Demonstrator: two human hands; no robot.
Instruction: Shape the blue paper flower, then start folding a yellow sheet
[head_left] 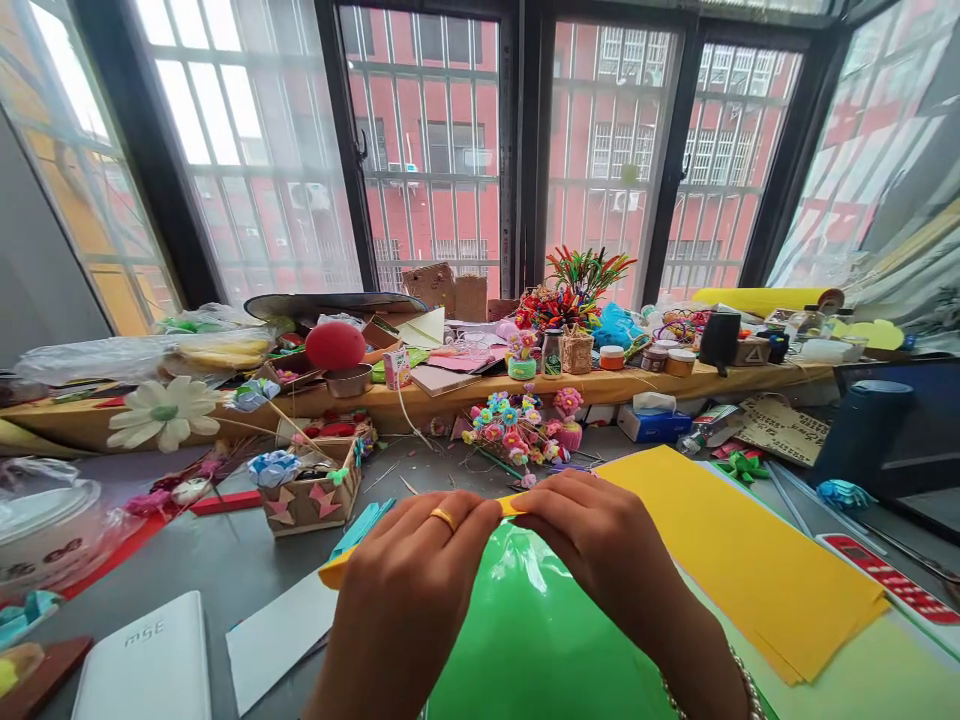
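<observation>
Both my hands meet at the middle, fingers closed over a folded strip of yellow paper [335,574]. My left hand [420,550], with a gold ring on one finger, covers most of the strip, whose end sticks out on its left side. Close by on the right, my right hand [596,535] pinches the same strip, and a little yellow shows between the two hands. Under them lies a glossy green sheet [532,640]. Fingertips and thumbs are mostly hidden from this side.
Yellow paper sheets [742,560] lie at right beside a red calculator [892,580]. On the left are a white power bank [146,660], white paper [281,640] and a cardboard box [311,505]. Craft flowers [514,425] stand ahead, below a crowded window ledge [420,402].
</observation>
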